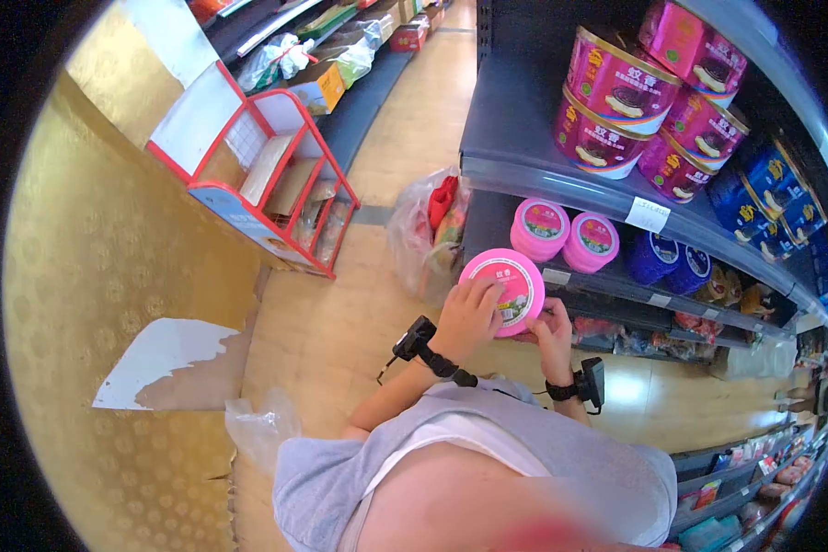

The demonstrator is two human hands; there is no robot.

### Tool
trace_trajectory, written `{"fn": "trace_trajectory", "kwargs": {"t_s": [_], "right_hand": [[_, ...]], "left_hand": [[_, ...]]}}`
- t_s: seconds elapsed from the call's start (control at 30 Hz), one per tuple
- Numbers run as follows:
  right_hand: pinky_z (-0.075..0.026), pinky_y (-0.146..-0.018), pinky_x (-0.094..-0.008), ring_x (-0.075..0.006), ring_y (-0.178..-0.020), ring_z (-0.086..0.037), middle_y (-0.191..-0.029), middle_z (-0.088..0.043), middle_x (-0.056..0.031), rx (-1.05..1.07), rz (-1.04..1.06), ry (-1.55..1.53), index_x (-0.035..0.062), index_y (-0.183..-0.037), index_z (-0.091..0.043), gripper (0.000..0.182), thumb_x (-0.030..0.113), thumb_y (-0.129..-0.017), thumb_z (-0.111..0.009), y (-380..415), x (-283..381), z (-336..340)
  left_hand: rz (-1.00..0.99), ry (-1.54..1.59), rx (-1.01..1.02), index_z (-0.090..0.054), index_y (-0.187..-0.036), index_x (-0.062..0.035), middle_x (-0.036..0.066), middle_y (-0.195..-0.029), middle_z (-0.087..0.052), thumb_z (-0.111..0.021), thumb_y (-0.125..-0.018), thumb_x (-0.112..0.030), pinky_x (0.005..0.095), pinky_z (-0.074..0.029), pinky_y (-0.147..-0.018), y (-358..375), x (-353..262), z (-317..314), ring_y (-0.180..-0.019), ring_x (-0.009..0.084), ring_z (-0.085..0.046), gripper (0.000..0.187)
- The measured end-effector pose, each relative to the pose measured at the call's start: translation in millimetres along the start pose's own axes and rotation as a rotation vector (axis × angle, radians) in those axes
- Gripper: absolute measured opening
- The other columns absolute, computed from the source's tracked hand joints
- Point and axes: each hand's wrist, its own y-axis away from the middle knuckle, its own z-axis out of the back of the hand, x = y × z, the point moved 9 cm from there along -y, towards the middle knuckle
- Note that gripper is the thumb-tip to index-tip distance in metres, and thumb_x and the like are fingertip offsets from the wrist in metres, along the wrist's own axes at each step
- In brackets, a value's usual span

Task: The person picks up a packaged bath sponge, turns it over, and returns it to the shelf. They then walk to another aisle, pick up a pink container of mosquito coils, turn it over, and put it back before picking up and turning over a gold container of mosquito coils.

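A round pink mosquito coil tub (523, 293) with a printed label on its lid is held in front of my body, just off the lower shelf. My left hand (470, 318) grips it from the left, fingers lying over the lid and covering part of the label. At its lower right edge, my right hand (553, 337) grips the rim with thumb and fingers. Directly behind stand two stacks of similar pink tubs, a left stack (539, 232) and a right stack (591, 243), apart from my hands.
Above is a dark shelf (515, 110) with pink mosquito coil tins (616, 83). Blue tubs (653, 258) stand farther right. A plastic bag (423, 230) is on the floor by the shelf end. Left are a red-edged display rack (281, 175) and a gold panel (110, 248).
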Motion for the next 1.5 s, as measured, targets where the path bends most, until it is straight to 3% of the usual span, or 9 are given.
{"fn": "trace_trajectory", "kwargs": {"t_s": [0.03, 0.17, 0.37, 0.47, 0.53, 0.57, 0.63, 0.77, 1.5], "right_hand": [[-0.052, -0.06, -0.03, -0.0166, -0.071, -0.058, -0.085, -0.056, -0.0096, 0.008, 0.005, -0.003, 0.0018, -0.097, -0.04, 0.023, 0.001, -0.077, -0.051, 0, 0, 1], [-0.052, -0.061, -0.0299, -0.0169, -0.073, -0.058, -0.085, -0.056, -0.0095, 0.01, 0.014, -0.032, 0.0021, -0.096, -0.04, 0.023, 0.0, -0.076, -0.051, -1, -1, 7], [-0.051, -0.06, -0.0306, -0.017, -0.072, -0.058, -0.083, -0.056, -0.0081, -0.042, 0.035, -0.029, 0.0022, -0.095, -0.041, 0.02, 0.003, -0.077, -0.051, 3, 6, 18], [-0.051, -0.063, -0.0299, -0.0161, -0.077, -0.058, -0.088, -0.055, -0.0068, -0.052, 0.014, -0.065, 0.0035, -0.095, -0.042, 0.019, 0.006, -0.077, -0.048, 4, 2, 32], [-0.051, -0.063, -0.0301, -0.0164, -0.076, -0.058, -0.087, -0.055, -0.0063, -0.122, 0.02, -0.084, 0.0041, -0.093, -0.043, 0.016, 0.007, -0.078, -0.046, 10, 9, 38], [-0.051, -0.063, -0.0301, -0.0168, -0.075, -0.058, -0.088, -0.055, -0.0065, -0.108, 0.009, -0.126, 0.0045, -0.094, -0.043, 0.016, 0.009, -0.078, -0.046, 11, 10, 40], [-0.051, -0.065, -0.0307, -0.0179, -0.075, -0.059, -0.089, -0.055, -0.0073, -0.074, -0.005, -0.176, 0.0055, -0.095, -0.042, 0.018, 0.013, -0.079, -0.045, 15, 16, 40], [-0.051, -0.063, -0.0314, -0.0179, -0.073, -0.059, -0.087, -0.055, -0.0077, -0.103, -0.025, -0.255, 0.0043, -0.099, -0.041, 0.022, 0.015, -0.081, -0.049, 21, 12, 53], [-0.05, -0.064, -0.0293, -0.0159, -0.076, -0.058, -0.088, -0.056, -0.0069, -0.071, -0.098, -0.138, 0.0035, -0.098, -0.044, 0.023, 0.01, -0.079, -0.055, 56, 15, 108]], "left_hand": [[-0.015, 0.035, 0.1, -0.049, -0.1, -0.0055, 0.007, -0.1, -0.047, -0.057, -0.061, -0.01, 0.0394, -0.036, -0.075, 1, 0, -10, -0.093, 0.026, -0.044, 0.039], [-0.078, -0.078, -0.002, -0.049, -0.098, -0.0059, 0.008, -0.101, -0.047, -0.057, -0.062, -0.011, 0.0398, -0.036, -0.076, -6, -14, 0, -0.094, 0.0263, -0.044, 0.037], [-0.071, -0.066, 0.108, -0.048, -0.103, -0.006, 0.01, -0.105, -0.046, -0.056, -0.065, -0.013, 0.0388, -0.036, -0.078, -12, -18, -11, -0.097, 0.0274, -0.043, 0.039], [0.09, -0.166, -0.012, -0.047, -0.106, -0.005, 0.01, -0.108, -0.044, -0.057, -0.07, -0.014, 0.0317, -0.037, -0.077, -11, 0, -4, -0.098, 0.0241, -0.044, 0.039], [0.421, 0.656, -0.132, -0.045, -0.109, -0.0042, 0.01, -0.109, -0.046, -0.056, -0.075, -0.013, 0.0268, -0.038, -0.077, 8, 42, -17, -0.095, 0.0185, -0.046, 0.037], [0.429, 0.667, -0.109, -0.045, -0.109, -0.0042, 0.01, -0.109, -0.046, -0.056, -0.075, -0.013, 0.0268, -0.038, -0.077, 9, 42, -19, -0.095, 0.0185, -0.046, 0.037], [0.742, 1.323, 0.063, -0.045, -0.11, -0.0028, 0.007, -0.106, -0.049, -0.056, -0.078, -0.011, 0.0249, -0.04, -0.076, 19, 41, -53, -0.091, 0.0137, -0.049, 0.035], [0.838, 1.265, 0.182, -0.04, -0.117, -0.0006, 0.008, -0.107, -0.052, -0.05, -0.082, -0.015, 0.0272, -0.045, -0.072, 23, 28, -62, -0.086, 0.015, -0.054, 0.039], [0.79, 1.227, -0.001, -0.045, -0.106, 0.0003, 0.007, -0.098, -0.053, -0.054, -0.078, -0.005, 0.0228, -0.044, -0.067, 27, -22, -84, -0.078, 0.0095, -0.051, 0.03]]}}
